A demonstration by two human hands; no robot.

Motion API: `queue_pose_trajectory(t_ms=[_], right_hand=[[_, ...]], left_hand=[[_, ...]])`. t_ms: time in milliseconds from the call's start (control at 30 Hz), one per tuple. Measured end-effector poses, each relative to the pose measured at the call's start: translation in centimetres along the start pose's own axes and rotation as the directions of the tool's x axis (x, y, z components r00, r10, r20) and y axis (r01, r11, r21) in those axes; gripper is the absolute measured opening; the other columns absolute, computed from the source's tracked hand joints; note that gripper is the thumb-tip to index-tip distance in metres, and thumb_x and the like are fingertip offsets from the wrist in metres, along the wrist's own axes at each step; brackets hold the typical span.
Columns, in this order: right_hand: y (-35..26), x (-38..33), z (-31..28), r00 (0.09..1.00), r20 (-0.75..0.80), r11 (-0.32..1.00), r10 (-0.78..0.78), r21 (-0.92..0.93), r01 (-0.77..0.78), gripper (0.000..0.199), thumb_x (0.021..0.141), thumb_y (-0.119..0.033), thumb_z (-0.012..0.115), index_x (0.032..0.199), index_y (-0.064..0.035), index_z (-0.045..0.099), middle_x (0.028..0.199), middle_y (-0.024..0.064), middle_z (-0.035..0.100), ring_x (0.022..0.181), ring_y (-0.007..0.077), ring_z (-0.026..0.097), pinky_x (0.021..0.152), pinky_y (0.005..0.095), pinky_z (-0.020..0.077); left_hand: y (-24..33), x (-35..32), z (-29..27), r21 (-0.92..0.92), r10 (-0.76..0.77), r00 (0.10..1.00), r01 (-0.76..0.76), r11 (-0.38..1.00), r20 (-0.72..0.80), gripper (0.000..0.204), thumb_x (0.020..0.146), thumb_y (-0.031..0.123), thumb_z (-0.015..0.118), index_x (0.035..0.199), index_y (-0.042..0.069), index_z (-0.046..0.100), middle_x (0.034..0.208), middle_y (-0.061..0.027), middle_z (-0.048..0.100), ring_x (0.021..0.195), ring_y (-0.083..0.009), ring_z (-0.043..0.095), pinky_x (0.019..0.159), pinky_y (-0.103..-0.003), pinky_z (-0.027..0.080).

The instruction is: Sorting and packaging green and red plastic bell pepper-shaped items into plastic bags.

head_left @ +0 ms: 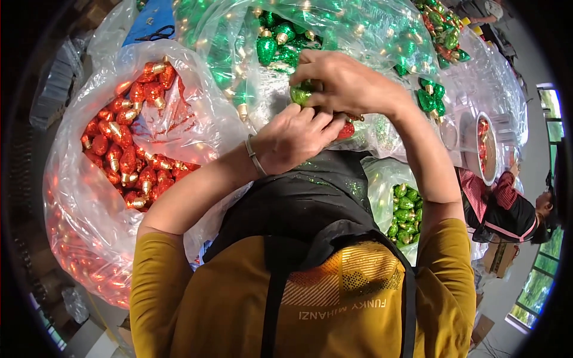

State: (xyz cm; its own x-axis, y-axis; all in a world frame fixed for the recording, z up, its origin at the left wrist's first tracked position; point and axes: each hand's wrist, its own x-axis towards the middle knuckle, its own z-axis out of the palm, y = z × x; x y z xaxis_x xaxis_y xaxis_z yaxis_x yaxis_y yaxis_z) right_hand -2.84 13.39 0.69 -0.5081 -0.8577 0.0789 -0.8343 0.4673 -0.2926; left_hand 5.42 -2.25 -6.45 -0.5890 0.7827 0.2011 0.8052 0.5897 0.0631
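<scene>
My right hand [352, 80] curls its fingers round a light green glittered bulb ornament [301, 93], partly hidden by them. Just below it, my left hand [298, 137] is closed, its fingertips tucked beneath the right hand; what they pinch is hidden. A red glittered bulb ornament [346, 130] shows beside the left hand's fingers, and I cannot tell whether it is held. Beyond the hands, dark green glittered bulb ornaments [285, 33] with gold caps lie in an open clear plastic bag [227, 36].
On the left stands a large clear bag [65, 191] of red bulb ornaments [146, 179]. Light green ones [407, 209] fill a bag by my right arm. Mixed ornament clusters [441, 30] lie at the far right. A person [504, 206] works there beside a white bowl [486, 149].
</scene>
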Motion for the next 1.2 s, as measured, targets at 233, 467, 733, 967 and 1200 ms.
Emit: queue_pose_trajectory(t_ms=[233,467,733,967,1200], right_hand=[[1.2,-2.9,4.5,0.974,-0.227,1.0,0.014,-0.02,-0.019,0.032,0.076,-0.009,0.064,0.108,-0.0037,0.062,0.092,0.0119,0.057,0.084,0.0283,0.054,0.077,0.037,0.0452],[1.0,-4.5,4.8,0.888,-0.436,0.974,0.147,0.218,-0.054,0.032,0.075,-0.013,0.067,0.105,-0.0055,0.063,0.092,0.0115,0.057,0.086,0.0277,0.055,0.072,0.0375,0.0431],[0.5,-6.9,1.3,0.916,-0.027,0.914,0.401,0.07,-0.399,0.015,0.076,-0.018,0.068,0.079,-0.0044,0.061,0.074,0.0119,0.058,0.076,0.0312,0.057,0.071,0.0399,0.0434],[-0.2,-4.9,0.9,0.803,0.126,0.807,0.583,-0.205,-0.554,0.016,0.077,-0.02,0.068,0.08,-0.0052,0.062,0.069,0.0119,0.057,0.078,0.0305,0.057,0.07,0.0398,0.0434],[-0.6,-6.0,2.6,0.935,-0.271,0.958,0.227,-0.109,-0.264,0.025,0.076,-0.021,0.069,0.09,-0.0007,0.062,0.087,0.0133,0.058,0.085,0.0313,0.057,0.067,0.0382,0.044]], left_hand=[[-0.3,-0.8,0.9,0.103,0.077,0.955,-0.05,0.993,-0.286,0.051,0.078,0.029,0.062,0.118,0.0,0.053,0.114,-0.0193,0.053,0.102,-0.0309,0.053,0.082,-0.037,0.043],[-0.9,-0.2,-1.0,0.031,-0.119,0.946,0.134,0.99,-0.3,0.048,0.077,0.032,0.066,0.108,-0.002,0.057,0.115,-0.0226,0.053,0.103,-0.0338,0.053,0.084,-0.04,0.043],[-3.5,-0.4,-0.1,-0.169,-0.011,0.96,-0.038,0.985,-0.28,0.035,0.078,0.029,0.066,0.1,0.002,0.061,0.115,-0.0199,0.054,0.102,-0.0351,0.051,0.089,-0.042,0.04],[-3.8,0.8,-0.7,-0.099,0.05,0.982,-0.068,0.993,-0.181,0.037,0.079,0.03,0.065,0.106,0.005,0.059,0.115,-0.0181,0.053,0.107,-0.0338,0.049,0.091,-0.041,0.037],[-2.7,0.3,-0.5,-0.113,-0.055,0.961,0.025,0.993,-0.271,0.043,0.082,0.033,0.062,0.114,0.005,0.054,0.12,-0.0169,0.051,0.112,-0.0316,0.047,0.097,-0.043,0.032]])
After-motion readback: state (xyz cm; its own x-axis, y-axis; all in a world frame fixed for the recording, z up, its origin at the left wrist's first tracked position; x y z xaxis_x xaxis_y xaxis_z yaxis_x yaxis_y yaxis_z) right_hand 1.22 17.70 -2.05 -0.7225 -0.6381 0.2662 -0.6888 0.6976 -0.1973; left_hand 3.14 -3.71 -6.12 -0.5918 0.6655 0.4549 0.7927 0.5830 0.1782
